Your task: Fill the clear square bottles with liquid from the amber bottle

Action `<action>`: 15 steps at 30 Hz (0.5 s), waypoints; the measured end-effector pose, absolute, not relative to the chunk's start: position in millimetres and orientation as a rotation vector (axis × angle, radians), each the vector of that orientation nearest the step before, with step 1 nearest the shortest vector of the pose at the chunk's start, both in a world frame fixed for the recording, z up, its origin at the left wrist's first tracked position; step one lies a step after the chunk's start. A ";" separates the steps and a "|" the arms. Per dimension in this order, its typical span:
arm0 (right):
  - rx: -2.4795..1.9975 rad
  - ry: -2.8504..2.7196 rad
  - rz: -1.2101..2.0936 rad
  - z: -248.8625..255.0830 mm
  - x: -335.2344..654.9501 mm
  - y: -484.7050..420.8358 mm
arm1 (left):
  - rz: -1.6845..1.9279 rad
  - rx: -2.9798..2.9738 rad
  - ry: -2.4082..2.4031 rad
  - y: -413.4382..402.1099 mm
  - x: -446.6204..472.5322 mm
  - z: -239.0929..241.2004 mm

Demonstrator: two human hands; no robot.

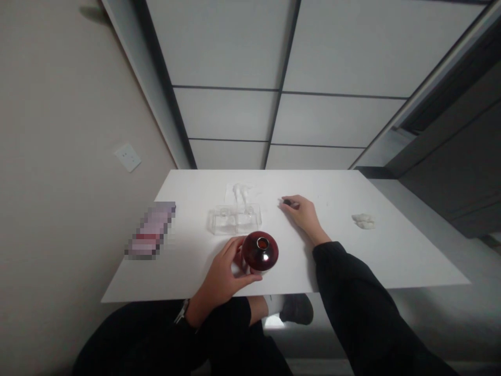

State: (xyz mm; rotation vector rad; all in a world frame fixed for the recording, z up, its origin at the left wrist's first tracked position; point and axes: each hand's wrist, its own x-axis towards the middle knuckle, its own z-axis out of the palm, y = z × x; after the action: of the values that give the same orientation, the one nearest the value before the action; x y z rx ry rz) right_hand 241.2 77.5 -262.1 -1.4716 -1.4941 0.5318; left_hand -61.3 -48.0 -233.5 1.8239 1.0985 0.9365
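My left hand (223,269) is closed around the side of a dark red glass bottle (260,261) near the table's front edge. The bottle stands upright and its round mouth is uncovered. Farther back and to the right, my right hand (303,211) pinches a small black piece (287,202) between thumb and fingertips, low over the tabletop. What kind of piece it is cannot be made out. Just beyond the bottle lies a clear plastic case (237,222) with two compartments. Behind that rest whitish, see-through pieces (240,193), too faint to name.
All this is on a white table (188,271). A blurred-out pinkish flat object (152,230) lies at the left edge. Crumpled white tissue (363,221) is at the right. A panelled white surface (235,115) rises behind, and a wall with a socket (128,157) stands left.
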 end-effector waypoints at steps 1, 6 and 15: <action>-1.452 -1.471 0.545 -255.8 238.3 69.0 | 0.928 1.815 1.100 -48.3 -60.8 -232.3; -1.200 -1.390 0.715 -214.6 219.2 6.6 | 0.909 1.799 1.093 -49.9 -59.0 -229.2; -1.443 -1.557 0.604 -252.8 240.8 -6.6 | 0.927 1.931 1.145 -52.0 -49.2 -229.0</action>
State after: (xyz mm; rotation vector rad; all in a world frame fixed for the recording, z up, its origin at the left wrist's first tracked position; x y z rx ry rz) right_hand 240.8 -6.6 -252.8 -1.4432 -1.5569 0.6036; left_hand -49.2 -52.0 -229.0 1.9315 1.1451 0.9271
